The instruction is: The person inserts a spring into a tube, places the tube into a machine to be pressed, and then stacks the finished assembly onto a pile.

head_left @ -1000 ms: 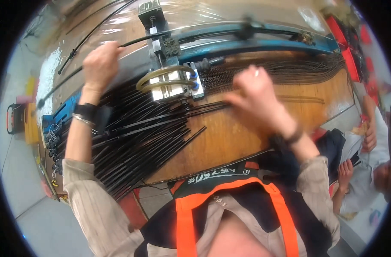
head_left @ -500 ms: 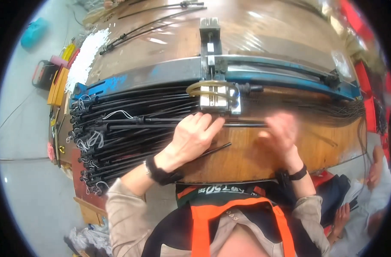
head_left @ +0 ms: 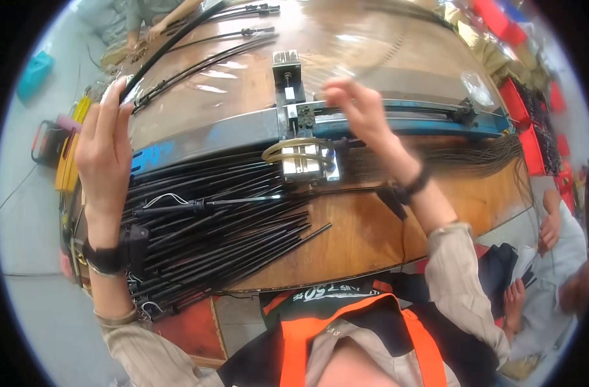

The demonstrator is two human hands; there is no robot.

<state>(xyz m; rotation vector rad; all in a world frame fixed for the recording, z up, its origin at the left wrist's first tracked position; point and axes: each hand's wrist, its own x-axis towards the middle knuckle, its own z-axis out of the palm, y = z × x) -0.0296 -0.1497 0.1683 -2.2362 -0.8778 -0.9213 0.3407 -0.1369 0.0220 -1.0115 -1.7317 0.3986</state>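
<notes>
Angling up and away to the right, one black rod (head_left: 172, 50) runs from the left hand (head_left: 107, 155) toward the far side of the table. Its near end sits at the fingertips, fingers pretty straight — looks like a light pinch to me, though the contact itself is half hidden. Left is clearly the closer hand; the right hand (head_left: 364, 113) is well off to the side above the blue rail (head_left: 423, 109), half curled with a gap at the thumb, nothing visible in it (bit of blur there).

Between the hands, lower down, there's a metal block (head_left: 301, 169) with tan tube loops, and a pile of black rods (head_left: 223, 226) fanned out to its left. Container-wise: a red bin (head_left: 533, 155) off the table's right end — dark stuff in and around it, too small to make out — with another red bin (head_left: 514, 100) just beyond.
</notes>
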